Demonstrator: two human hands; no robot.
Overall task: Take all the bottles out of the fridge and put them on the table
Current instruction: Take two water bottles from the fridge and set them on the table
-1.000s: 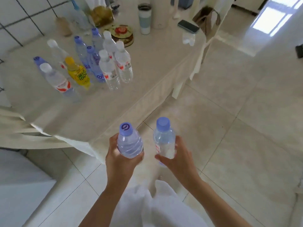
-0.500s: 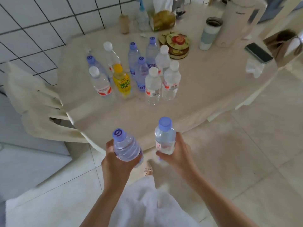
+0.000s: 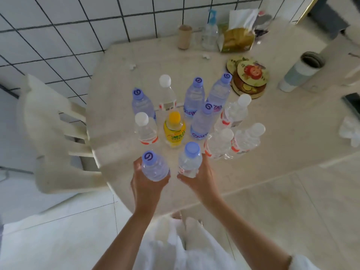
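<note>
Nearest us, our left hand [image 3: 148,184] has its fingers wrapped around a logo-cap bottle [image 3: 154,166], and our right hand [image 3: 200,178] has its fingers curled round a plain-cap bottle [image 3: 190,162]. Both bottles are upright over the near edge of the surface [image 3: 282,137]; whether their bases touch it, we cannot tell.

Just beyond them stands the cluster. A yellow bottle [image 3: 174,129] is in the middle, with a white-cap bottle [image 3: 146,129] to its left and a blue bottle [image 3: 201,123] to its right. Right of our held pair, two clear bottles [image 3: 233,141] stand touching each other, and a third clear one [image 3: 234,112] rises behind them. Further back we see four more: three with blue caps [image 3: 194,96] and one tall white-capped bottle [image 3: 166,94].

Beyond the cluster, stacked coasters [image 3: 251,75] lie near a grey cup [image 3: 300,72]. At the far edge by the tiled wall [image 3: 58,36] are a small jar [image 3: 184,37], a pump bottle [image 3: 210,34] and a tissue pack [image 3: 239,34]. A white chair [image 3: 50,133] stands at the left of the surface.
</note>
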